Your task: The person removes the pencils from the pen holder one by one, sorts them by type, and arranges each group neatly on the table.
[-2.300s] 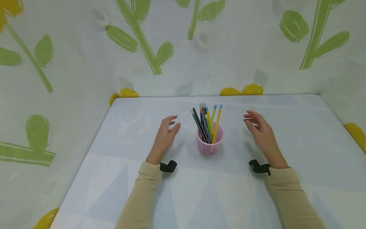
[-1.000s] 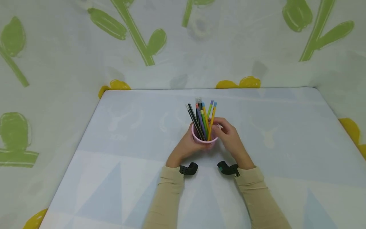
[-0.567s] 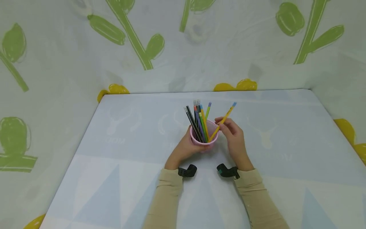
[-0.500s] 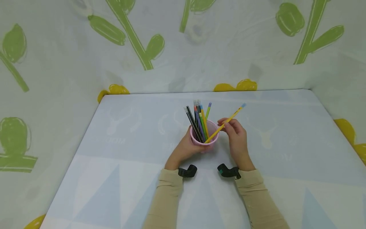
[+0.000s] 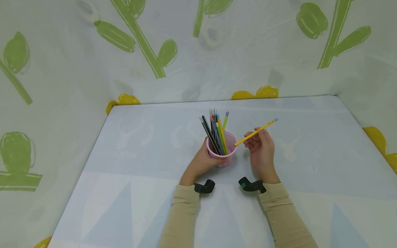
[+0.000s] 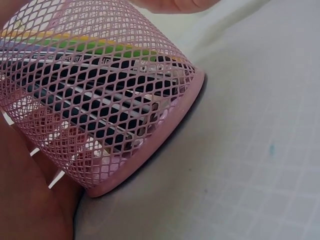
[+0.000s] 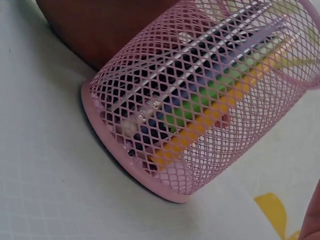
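Observation:
A pink mesh pencil cup stands upright on the table, with several black, purple, green and yellow pencils leaning inside it. My left hand grips the cup round its left side, thumb across the front; the left wrist view shows the mesh wall close up with the fingers behind it. Just right of the cup, my right hand pinches a yellow pencil with a blue end. That pencil slants up to the right, its lower end right at the cup's rim. In the right wrist view the cup fills most of the frame.
The table has a pale blue and white triangle pattern. Behind it rises a wall covering printed with green stems and leaves. Each wrist wears a black camera mount.
Both hands came in to the cup, and the left took hold of it. The right hand pinched a yellow pencil, drew it up out of the cup and tilted it to the right.

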The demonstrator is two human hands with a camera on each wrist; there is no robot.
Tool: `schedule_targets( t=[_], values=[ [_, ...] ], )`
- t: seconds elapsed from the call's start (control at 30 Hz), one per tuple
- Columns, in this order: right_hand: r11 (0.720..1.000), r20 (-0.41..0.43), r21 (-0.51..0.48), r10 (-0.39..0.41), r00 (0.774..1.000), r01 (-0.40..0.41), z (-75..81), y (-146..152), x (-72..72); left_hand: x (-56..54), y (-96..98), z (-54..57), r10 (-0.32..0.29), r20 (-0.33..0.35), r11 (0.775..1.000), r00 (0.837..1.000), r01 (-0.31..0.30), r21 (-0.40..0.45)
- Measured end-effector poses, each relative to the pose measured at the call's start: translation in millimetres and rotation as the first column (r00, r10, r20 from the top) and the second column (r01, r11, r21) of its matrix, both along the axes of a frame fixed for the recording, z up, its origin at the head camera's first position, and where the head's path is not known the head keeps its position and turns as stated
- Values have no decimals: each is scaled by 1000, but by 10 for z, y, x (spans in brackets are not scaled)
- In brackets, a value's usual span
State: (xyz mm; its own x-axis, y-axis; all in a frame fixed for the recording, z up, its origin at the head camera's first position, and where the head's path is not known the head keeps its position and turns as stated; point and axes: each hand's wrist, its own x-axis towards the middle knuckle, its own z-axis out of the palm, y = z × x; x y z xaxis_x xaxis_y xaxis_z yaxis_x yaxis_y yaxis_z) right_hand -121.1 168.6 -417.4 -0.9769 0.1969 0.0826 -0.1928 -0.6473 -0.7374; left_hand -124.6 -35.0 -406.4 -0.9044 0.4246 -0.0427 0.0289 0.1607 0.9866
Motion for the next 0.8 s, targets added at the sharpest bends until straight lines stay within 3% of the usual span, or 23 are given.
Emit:
schedule_targets(
  t=[0.17, 0.33, 0.5, 0.67, 0.8],
  values=[
    [994, 64, -110, -13, 998, 20, -32, 51, -19, 3, 0, 4, 0, 1, 1000, 1000, 0, -21],
    [996, 106, -83, -33, 994, 42, -63, 78, -21, 15, -6, 2, 0, -6, 1000, 1000, 0, -31],
    [996, 163, 76, -60, 985, 49, -73, 90, -2, 30, -9, -4, -3, 0, 1000, 1000, 3, -6],
    [977, 239, 211, -54, 970, 2, -86, 127, -9, 29, -3, -5, -7, 4, 1000, 1000, 7, 3],
    [937, 291, 346, -72, 954, -35, -106, 147, -49, -15, 0, -81, -14, -9, 1000, 1000, 14, 15]
  ],
)
